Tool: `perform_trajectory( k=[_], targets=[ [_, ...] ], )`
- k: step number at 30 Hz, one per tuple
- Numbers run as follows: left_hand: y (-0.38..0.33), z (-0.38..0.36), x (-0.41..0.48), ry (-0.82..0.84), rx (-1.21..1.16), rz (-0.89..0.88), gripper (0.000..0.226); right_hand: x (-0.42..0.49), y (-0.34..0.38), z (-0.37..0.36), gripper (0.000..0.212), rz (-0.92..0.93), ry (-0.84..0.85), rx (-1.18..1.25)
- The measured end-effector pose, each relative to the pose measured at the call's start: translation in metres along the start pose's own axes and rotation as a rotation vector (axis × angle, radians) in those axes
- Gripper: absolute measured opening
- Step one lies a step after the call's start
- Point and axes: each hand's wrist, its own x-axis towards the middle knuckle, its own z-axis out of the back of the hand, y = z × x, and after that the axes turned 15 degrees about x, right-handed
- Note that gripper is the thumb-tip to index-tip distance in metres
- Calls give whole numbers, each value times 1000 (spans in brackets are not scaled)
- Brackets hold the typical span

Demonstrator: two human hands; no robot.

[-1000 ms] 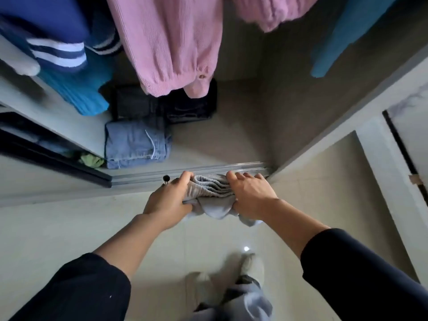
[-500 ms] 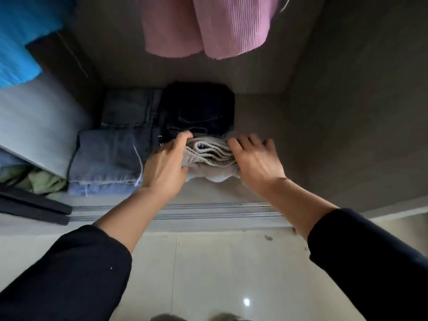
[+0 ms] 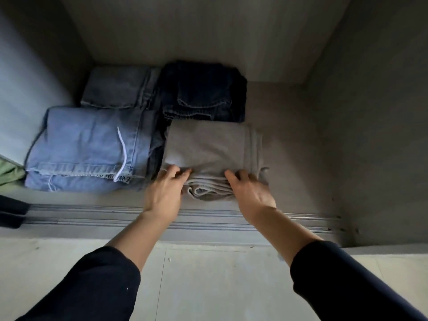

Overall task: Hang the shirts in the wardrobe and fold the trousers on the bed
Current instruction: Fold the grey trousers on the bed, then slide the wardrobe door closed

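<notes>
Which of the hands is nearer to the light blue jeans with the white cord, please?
Left. The left hand sits just right of the light blue jeans; the right hand is farther right, across the grey trousers.

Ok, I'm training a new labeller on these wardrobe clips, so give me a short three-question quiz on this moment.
1. True or false: the folded grey trousers lie on the wardrobe floor, nearer the person than the folded dark navy jeans.
2. What lies just to the left of the grey trousers? A) folded light-blue jeans with a white cord; B) a pink knitted jumper; C) a cardboard shoe box.
3. Fill the gap: the left hand and the right hand both hold the grey trousers at their ____ edge.

Key: 1 true; 2 A; 3 near.
</notes>
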Motion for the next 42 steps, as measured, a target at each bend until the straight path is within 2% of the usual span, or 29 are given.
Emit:
perform_trajectory(
  k=[2, 5, 7, 10, 12, 16, 19, 23, 28, 30, 35, 42],
  targets=[
    [-2, -2, 8, 7, 19, 30, 62, 9, -1, 2, 72, -15, -2, 14],
    [-4, -10, 1, 20, 41, 32, 70, 10, -5, -3, 76, -22, 48, 21],
    [-5, -3, -12, 131, 58, 28, 79, 4, -6, 1, 76, -41, 110, 102],
    [-4, 38, -28, 361, -93, 49, 84, -18, 3, 28, 81, -95, 188, 278],
    [2, 80, -41, 372, -160, 52, 81, -41, 19, 62, 82, -98, 177, 300],
    [25, 195, -75, 272, -282, 105, 52, -99, 74, 155, 76, -40, 203, 293],
    [49, 309, -98, 215, -403, 174, 34, -142, 130, 243, 67, 52, 227, 277],
    [92, 457, -138, 173, -441, 287, 24, -202, 213, 361, 55, 95, 244, 304],
    [141, 597, -191, 83, -501, 446, 29, -261, 303, 475, 53, 256, 251, 381],
    [166, 641, -207, 26, -525, 514, 32, -275, 336, 516, 52, 334, 222, 389],
    [236, 717, -219, -160, -524, 663, 21, -283, 416, 599, 50, 511, 136, 374],
    [314, 793, -209, -436, -546, 821, 26, -279, 515, 668, 48, 623, -20, 509]
  ],
)
